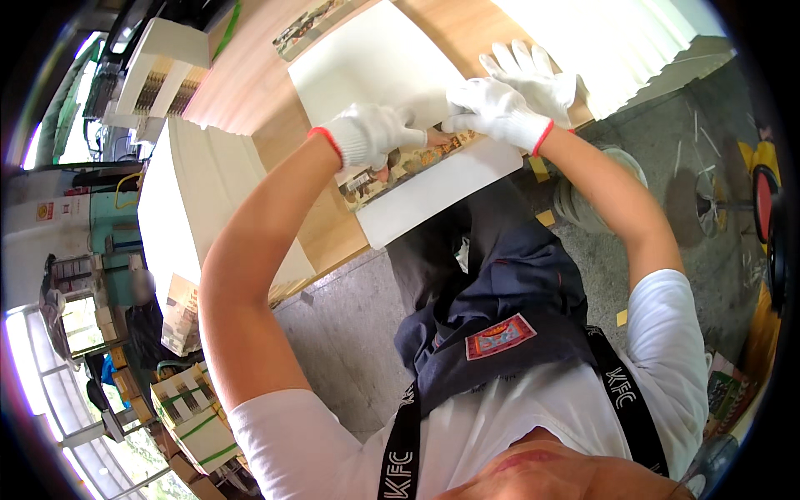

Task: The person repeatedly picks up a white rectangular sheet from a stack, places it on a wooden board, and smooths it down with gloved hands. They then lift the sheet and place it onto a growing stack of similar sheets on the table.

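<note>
A printed paper strip (404, 173) with brownish pictures and a barcode lies across a large white sheet (367, 62) at the table's near edge. A white flap (450, 192) of paper extends from the strip toward me. My left hand (371, 137), in a white knit glove with a red cuff and bare fingertips showing, is closed on the strip's left part. At the strip's right end, my right hand (492, 108), gloved alike, has its fingers bent and closed on the edge; its fingertips are partly hidden. A loose white glove (533, 79) lies just beyond my right hand.
Stacked white sheets (196, 183) stand on the left, with another pile (617, 42) at the far right. A second printed strip (312, 29) lies at the back of the wooden table (333, 229). Strapped bundles (196, 417) sit lower left. Yellow paper scraps (546, 218) dot the floor.
</note>
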`<state>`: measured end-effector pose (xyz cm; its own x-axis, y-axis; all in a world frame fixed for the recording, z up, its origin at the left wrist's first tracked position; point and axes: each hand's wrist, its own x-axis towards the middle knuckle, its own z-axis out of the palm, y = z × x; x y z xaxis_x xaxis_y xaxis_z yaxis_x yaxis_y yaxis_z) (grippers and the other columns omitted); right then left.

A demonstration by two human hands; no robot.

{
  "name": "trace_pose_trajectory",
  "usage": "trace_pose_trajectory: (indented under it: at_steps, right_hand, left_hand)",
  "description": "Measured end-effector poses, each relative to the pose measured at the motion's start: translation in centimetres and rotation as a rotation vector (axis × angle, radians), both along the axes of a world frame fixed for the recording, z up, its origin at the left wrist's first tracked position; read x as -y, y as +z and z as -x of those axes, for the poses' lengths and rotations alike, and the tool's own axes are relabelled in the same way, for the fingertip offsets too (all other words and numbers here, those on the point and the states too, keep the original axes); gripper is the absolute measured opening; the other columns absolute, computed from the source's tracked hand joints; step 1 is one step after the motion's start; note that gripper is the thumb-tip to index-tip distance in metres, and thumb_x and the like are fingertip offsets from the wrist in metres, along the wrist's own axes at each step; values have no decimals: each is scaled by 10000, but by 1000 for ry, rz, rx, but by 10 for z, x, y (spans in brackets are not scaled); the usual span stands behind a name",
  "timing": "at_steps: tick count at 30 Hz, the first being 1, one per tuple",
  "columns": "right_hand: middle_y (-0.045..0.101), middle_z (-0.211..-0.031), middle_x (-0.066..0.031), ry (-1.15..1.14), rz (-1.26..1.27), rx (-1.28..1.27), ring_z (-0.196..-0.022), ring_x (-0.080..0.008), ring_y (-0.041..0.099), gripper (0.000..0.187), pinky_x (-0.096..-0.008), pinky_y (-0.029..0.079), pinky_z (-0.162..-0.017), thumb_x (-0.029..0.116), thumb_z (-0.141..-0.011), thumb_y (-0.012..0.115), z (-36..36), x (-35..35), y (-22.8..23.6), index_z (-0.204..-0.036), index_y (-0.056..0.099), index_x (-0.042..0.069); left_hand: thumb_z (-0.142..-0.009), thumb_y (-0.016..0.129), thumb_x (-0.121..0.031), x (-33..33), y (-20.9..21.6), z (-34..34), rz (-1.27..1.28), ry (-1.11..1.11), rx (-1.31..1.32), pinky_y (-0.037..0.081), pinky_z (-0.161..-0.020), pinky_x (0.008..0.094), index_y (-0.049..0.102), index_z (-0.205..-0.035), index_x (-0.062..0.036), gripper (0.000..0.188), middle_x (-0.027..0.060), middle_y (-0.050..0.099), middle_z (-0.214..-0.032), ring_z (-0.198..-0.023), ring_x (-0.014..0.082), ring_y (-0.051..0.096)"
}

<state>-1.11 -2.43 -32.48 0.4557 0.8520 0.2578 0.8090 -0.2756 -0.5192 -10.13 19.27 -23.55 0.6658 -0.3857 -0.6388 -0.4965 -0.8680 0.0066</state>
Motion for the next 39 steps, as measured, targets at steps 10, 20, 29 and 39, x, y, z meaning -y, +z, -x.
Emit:
trace_pose_trajectory:
  at_steps: [10, 20, 29, 39]
  right_hand:
    - [625, -1200, -20, -425, 60, 426, -1114, -251, 564, 239, -400, 470, -906, 179, -908, 595, -24, 76, -14, -1127, 687, 151]
    - [568, -876, 6, 267, -94, 623, -850, -196, 578, 232, -366, 464, -767, 207, -712, 726, 21, 15, 3, -930, 677, 141]
    - [597, -972, -15, 299, -107, 600, -868, -189, 609, 244, -323, 497, -760, 297, -784, 652, 122, -99, -21, -988, 653, 162]
    - [612, -969, -40, 406, -114, 442, -906, -237, 618, 227, -375, 533, -759, 279, -791, 654, 112, -109, -16, -975, 690, 152]
  left_hand:
    - [-658, 870, -104, 12, 10, -14, -49, 135, -150, 512, -920, 432, 364, -1466, -497, 1031, 95, 518, -1304, -1140, 326, 599]
    - [-579, 899, -78, -13, -25, -21, 70, -54, -30, 523, -956, 408, 448, -1446, -249, 992, 102, 504, -1365, -1157, 359, 585]
    - [-852, 662, -511, -11, -49, -33, 183, 421, -150, 520, -854, 414, 450, -1447, -180, 713, 140, 629, -1189, -1037, 295, 640]
    - [-875, 504, -716, 9, 4, -14, 101, 533, -107, 503, -880, 429, 480, -1430, -164, 783, 146, 667, -1200, -1028, 319, 653]
